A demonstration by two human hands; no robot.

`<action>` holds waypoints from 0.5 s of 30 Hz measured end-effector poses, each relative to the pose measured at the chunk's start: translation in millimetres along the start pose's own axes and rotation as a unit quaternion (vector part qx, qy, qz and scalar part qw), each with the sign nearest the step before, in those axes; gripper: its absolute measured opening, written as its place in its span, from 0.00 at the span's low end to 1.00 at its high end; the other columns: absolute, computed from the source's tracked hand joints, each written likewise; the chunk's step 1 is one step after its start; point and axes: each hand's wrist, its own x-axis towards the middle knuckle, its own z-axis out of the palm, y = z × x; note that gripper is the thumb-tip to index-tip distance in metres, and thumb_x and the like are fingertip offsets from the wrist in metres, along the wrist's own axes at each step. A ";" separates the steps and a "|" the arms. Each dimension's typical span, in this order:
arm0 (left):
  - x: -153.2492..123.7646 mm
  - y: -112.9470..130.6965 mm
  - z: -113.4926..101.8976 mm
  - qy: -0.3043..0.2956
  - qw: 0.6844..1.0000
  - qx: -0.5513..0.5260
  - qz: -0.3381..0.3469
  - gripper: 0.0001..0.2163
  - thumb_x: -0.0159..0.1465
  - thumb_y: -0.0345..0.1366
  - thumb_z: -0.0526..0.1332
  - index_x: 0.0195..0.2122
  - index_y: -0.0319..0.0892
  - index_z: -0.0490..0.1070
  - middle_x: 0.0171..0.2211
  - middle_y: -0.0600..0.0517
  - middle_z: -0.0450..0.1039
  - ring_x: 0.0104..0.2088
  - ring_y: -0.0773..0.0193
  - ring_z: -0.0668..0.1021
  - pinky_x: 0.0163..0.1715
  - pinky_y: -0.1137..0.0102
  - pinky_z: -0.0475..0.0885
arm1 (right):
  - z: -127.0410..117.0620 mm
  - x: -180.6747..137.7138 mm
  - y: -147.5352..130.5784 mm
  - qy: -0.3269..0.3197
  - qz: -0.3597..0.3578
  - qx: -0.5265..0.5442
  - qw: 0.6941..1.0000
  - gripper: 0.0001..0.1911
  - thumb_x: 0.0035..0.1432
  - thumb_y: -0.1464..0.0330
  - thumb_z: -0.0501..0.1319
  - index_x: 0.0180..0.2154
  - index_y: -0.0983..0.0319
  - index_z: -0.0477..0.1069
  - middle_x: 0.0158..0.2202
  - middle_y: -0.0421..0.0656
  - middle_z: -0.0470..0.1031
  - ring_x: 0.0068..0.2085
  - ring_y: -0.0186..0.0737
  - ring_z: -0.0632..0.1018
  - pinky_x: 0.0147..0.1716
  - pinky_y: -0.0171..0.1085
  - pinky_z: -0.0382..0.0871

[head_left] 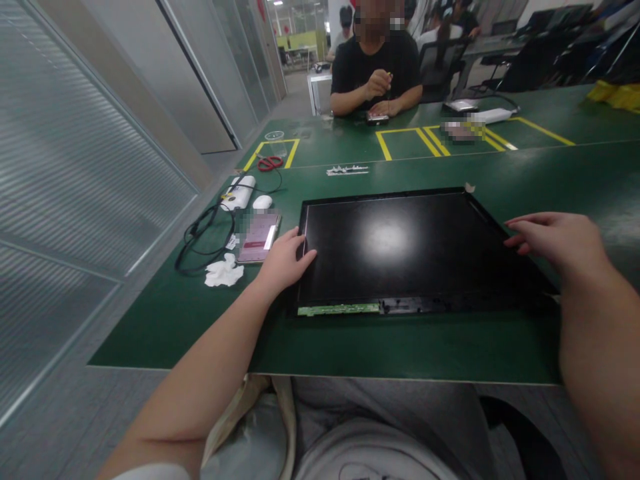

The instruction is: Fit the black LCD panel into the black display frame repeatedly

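A flat black display panel (415, 247) lies on the green table, with a bright reflection on its surface. A green circuit strip (339, 309) runs along the left part of its near edge. My left hand (287, 261) rests on the panel's left edge, thumb and fingers apart, the thumb over the dark surface. Beside the right edge is my right hand (555, 240), its fingers bent and drawn together. Whether anything small is between them, I cannot make out. A small pale tab (469, 189) sticks up at the panel's far right corner.
Left of the panel are a phone (257, 238), crumpled tissue (223, 271), a white earbud-like case (263, 202), a black cable (197, 230) and red-handled scissors (270, 163). Beyond lie thin metallic strips (347, 170). Across the table, a person in black (375, 73) handles a small object.
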 end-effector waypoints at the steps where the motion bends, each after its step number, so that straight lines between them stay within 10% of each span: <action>1: -0.1 -0.2 0.3 0.002 1.000 -0.002 0.001 0.24 0.68 0.44 0.61 0.59 0.33 0.75 0.68 0.33 0.66 0.69 0.43 0.68 0.68 0.50 0.63 | 0.3 0.4 0.7 0.003 -0.001 0.003 1.000 0.11 0.50 0.62 0.63 0.34 0.60 0.80 0.24 0.43 0.78 0.26 0.42 0.76 0.34 0.43 0.69; 15: -0.6 3.1 1.4 -0.007 1.000 0.014 -0.003 0.25 0.70 0.44 0.59 0.61 0.31 0.72 0.69 0.31 0.64 0.69 0.41 0.67 0.68 0.51 0.61 | 7.1 13.2 13.0 0.001 -0.067 -0.083 0.994 0.13 0.52 0.60 0.62 0.37 0.57 0.80 0.23 0.40 0.78 0.28 0.44 0.79 0.40 0.45 0.70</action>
